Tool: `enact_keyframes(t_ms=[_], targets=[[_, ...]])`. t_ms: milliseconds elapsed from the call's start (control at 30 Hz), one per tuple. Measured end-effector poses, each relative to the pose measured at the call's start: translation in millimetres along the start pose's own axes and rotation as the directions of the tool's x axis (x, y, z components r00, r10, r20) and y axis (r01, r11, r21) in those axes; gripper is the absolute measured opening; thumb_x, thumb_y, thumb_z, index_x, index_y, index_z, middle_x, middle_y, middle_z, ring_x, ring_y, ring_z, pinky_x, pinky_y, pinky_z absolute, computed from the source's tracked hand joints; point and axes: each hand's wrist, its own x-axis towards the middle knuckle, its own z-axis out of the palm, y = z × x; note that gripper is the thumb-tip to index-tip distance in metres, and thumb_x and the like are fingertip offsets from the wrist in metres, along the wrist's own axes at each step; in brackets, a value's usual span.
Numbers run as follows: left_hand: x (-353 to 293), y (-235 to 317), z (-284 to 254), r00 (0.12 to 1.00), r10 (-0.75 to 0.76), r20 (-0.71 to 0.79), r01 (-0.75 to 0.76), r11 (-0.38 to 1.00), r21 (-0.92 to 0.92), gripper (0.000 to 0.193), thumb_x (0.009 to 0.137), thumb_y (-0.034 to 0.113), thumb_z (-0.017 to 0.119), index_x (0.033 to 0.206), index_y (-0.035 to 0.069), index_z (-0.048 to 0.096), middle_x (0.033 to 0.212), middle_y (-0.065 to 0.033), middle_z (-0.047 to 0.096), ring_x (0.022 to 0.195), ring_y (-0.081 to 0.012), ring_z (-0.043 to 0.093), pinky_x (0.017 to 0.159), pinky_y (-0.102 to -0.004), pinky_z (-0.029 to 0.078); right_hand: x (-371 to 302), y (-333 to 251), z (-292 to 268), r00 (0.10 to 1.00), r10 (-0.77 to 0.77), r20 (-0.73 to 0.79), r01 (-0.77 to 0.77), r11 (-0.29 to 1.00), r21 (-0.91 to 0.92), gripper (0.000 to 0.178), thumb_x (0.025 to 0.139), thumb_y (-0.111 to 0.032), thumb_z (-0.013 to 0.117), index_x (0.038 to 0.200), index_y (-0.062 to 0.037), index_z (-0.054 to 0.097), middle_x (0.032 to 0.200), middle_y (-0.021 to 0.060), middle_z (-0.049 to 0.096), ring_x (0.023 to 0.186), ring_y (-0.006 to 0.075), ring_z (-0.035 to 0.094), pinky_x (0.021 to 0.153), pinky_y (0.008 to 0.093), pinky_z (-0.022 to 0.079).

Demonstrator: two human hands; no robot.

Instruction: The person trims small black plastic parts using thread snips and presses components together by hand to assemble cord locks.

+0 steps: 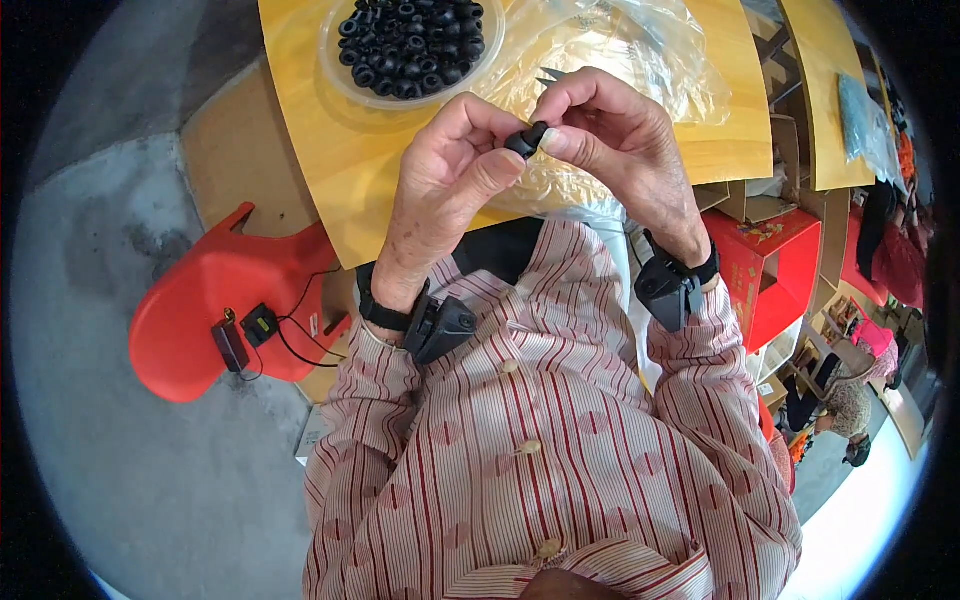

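Observation:
A small black rounded rubber-like piece (522,142) with a hole in its end is held between my two hands, above the table's near edge. My left hand (450,165) pinches it between thumb and fingers from the left. From the right, the thumb and forefinger of my right hand (618,140) grip its other end, which looks like a second narrower section. Whether it is one part or two joined, I cannot tell. Beyond my left hand stands a round clear plastic tub (333,72) filled with many similar black pieces (412,45).
Crumpled clear plastic bags (660,60) lie on the yellow table (350,185), with dark pointed blades (550,75) near my right fingers. A red chair (185,310) holding small black devices stands left. To the right are a red box (770,270) and another person (850,410).

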Motion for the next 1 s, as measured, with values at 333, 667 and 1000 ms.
enact_keyframes(t_ms=[333, 667, 1000], targets=[[-1.7, 4.2, 3.4, 0.998, -0.035, -0.058, 0.039, 0.997, 0.06, 0.021, 0.089, 0.01, 0.061, 0.105, -0.001, 0.052, 0.088, -0.0054, 0.061, 0.073, -0.0073, 0.053, 0.069, -0.0206, 0.045, 0.9, 1.2, 4.2, 0.949, -0.313, -0.047, 0.267, 0.87, -0.414, 0.014, 0.078, -0.009, 0.072, 0.089, -0.004, 0.066, 0.074, 0.0017, 0.062, 0.064, 0.0095, 0.052, 0.058, 0.0238, 0.043], [-3.4, 6.3, 4.4, 0.983, -0.136, -0.123, 0.13, 0.99, -0.054, 0.022, 0.09, 0.015, 0.062, 0.105, 0.0, 0.053, 0.083, -0.0063, 0.061, 0.068, -0.0065, 0.052, 0.064, -0.0188, 0.044, -6.9, -9.5, 9.3, 0.844, -0.528, 0.096, 0.418, 0.533, -0.736, 0.02, 0.074, 0.001, 0.069, 0.093, -0.0026, 0.064, 0.071, 0.0082, 0.06, 0.061, 0.0243, 0.054, 0.055, 0.0325, 0.044], [-4.7, 4.3, 0.6, 0.983, -0.15, -0.105, 0.139, 0.985, -0.102, 0.023, 0.09, 0.016, 0.062, 0.104, 0.001, 0.053, 0.083, -0.0054, 0.06, 0.068, -0.0063, 0.052, 0.063, -0.0183, 0.043, -11.8, -10.2, 10.8, 0.872, -0.469, 0.144, 0.41, 0.537, -0.737, 0.023, 0.073, 0.001, 0.069, 0.096, -0.0004, 0.062, 0.07, 0.0084, 0.058, 0.061, 0.0243, 0.053, 0.056, 0.0333, 0.044]])
